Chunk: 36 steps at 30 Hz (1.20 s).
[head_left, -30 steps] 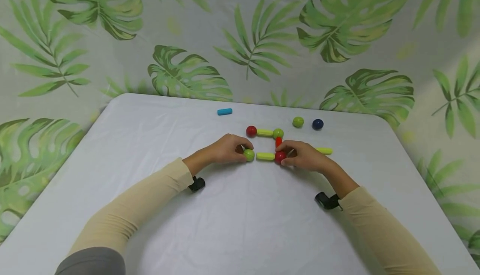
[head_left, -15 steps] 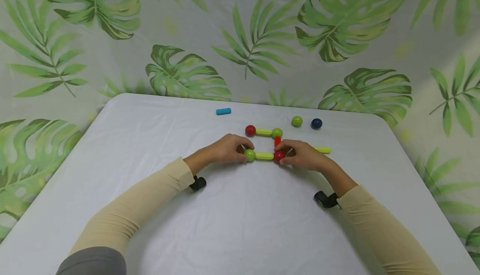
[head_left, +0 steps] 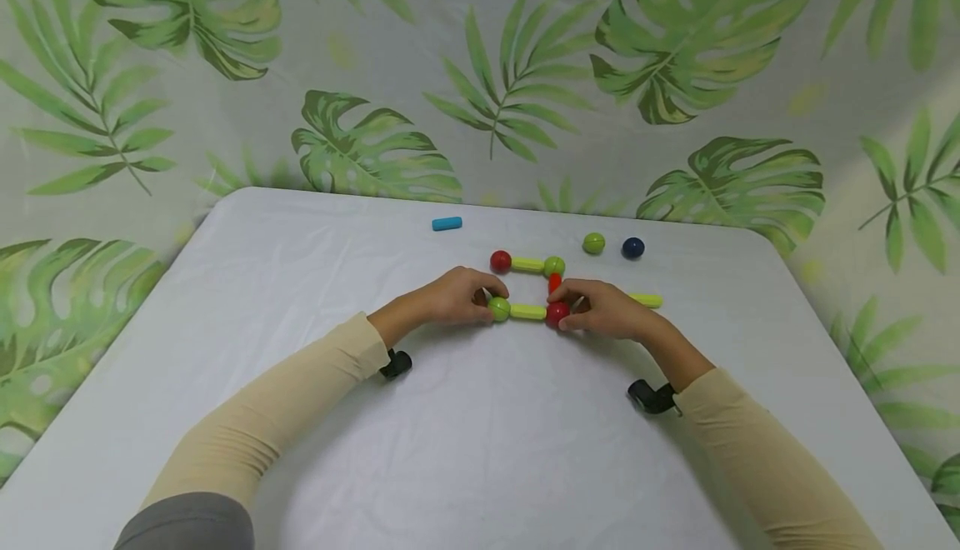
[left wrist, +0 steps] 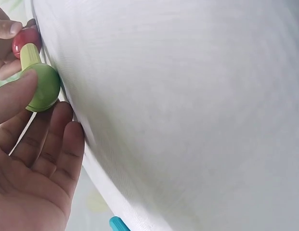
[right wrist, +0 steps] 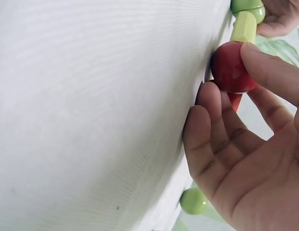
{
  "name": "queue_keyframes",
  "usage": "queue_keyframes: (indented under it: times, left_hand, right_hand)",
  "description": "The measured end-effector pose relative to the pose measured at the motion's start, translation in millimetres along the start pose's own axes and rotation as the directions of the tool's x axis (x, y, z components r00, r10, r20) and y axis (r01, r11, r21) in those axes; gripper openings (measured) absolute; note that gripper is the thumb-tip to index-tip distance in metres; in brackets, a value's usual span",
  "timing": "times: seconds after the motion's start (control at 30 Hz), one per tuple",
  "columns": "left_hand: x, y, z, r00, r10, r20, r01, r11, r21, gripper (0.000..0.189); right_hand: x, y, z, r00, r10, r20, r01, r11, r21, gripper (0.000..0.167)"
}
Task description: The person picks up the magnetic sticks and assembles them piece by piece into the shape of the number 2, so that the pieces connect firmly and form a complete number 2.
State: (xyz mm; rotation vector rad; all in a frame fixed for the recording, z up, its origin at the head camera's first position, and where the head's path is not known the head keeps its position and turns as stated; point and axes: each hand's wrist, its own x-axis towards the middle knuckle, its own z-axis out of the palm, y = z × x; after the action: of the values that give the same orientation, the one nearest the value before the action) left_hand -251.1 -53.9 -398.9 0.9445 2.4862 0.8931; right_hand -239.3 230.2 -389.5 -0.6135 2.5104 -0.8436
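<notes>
My left hand pinches a green ball between thumb and fingers; the left wrist view shows the thumb on the green ball. A yellow-green stick joins that ball to a red ball. My right hand grips this red ball, its thumb on the red ball in the right wrist view. From it a red stick runs back to another green ball. A second yellow-green stick links that one to a red ball at the back left.
A loose green ball and a dark blue ball lie at the back right. The blue stick lies near the far edge. Partly behind my right hand is another yellow-green stick. All rest on the white tabletop.
A second ago a small gap separated the left hand's green ball from the front yellow-green stick. Now the two touch. Both hands have kept their hold and barely moved since half a second ago.
</notes>
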Motion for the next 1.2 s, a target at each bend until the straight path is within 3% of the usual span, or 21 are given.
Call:
queue_keyframes:
  times: [0.33,0.67,0.97,1.2]
  left_hand:
    - [-1.1,-1.6,-2.3,1.000,0.011,-0.005,-0.011,1.000,0.003,0.037]
    - [-0.8,-5.5,-4.7,0.999,0.049,-0.004,-0.049,0.999,-0.006,0.036]
    - [5.6,-10.4,-12.5,0.996,0.046,0.076,-0.041,0.997,-0.069,0.037]
    - [11.8,-16.4,-17.5,0.995,0.009,0.100,0.005,0.990,-0.139,0.037]
  right_hand:
    - [3.3,-0.5,-1.3,1.000,-0.010,0.000,0.010,1.000,-0.029,0.032]
    - [6.3,1.7,0.0,0.997,-0.080,-0.021,0.079,0.996,-0.042,0.033]
    - [6.1,1.7,-2.0,0.999,-0.041,-0.011,0.041,0.998,-0.048,0.035]
    - [6.8,1.4,-1.0,0.997,-0.068,-0.041,0.064,0.995,-0.077,0.034]
